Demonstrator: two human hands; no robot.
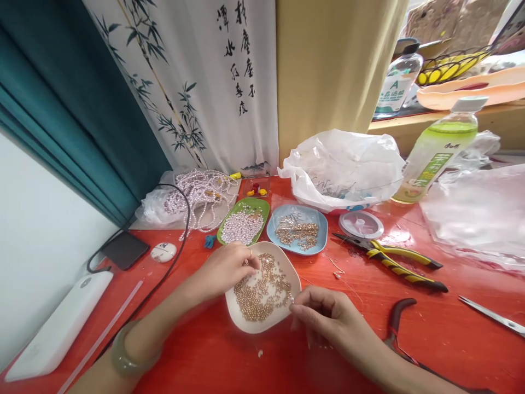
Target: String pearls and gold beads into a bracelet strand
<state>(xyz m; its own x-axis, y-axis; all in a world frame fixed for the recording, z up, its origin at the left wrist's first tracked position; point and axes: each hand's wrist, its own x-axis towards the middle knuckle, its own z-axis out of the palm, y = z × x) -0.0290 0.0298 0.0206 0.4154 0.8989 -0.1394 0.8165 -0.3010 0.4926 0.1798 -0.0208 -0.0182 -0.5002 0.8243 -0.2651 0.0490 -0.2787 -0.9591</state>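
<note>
My left hand [229,271] reaches over a cream plate [283,323] of small gold beads [258,306]. Its fingers are bent together at the beads, and what lies between the fingertips is hidden. At the plate's right edge my right hand [324,314] pinches a tiny whitish bead [292,301] between thumb and forefinger. Behind the cream plate, a green plate [264,207] holds pale pearl beads [241,225]. Beside it, a blue plate [322,230] carries gold pieces [295,232] and a clear plastic bag. A short gold strand [337,271] and thin line lie near my right hand.
Yellow-black pliers [394,260], dark-handled pliers [396,328] and scissors [492,316] lie on the right. A thread spool [361,224], plastic-lined bowl [340,169] and drink bottle [443,148] stand behind. Pearl strands [200,197], a phone [125,250], cable and white power bank [61,328] occupy the left.
</note>
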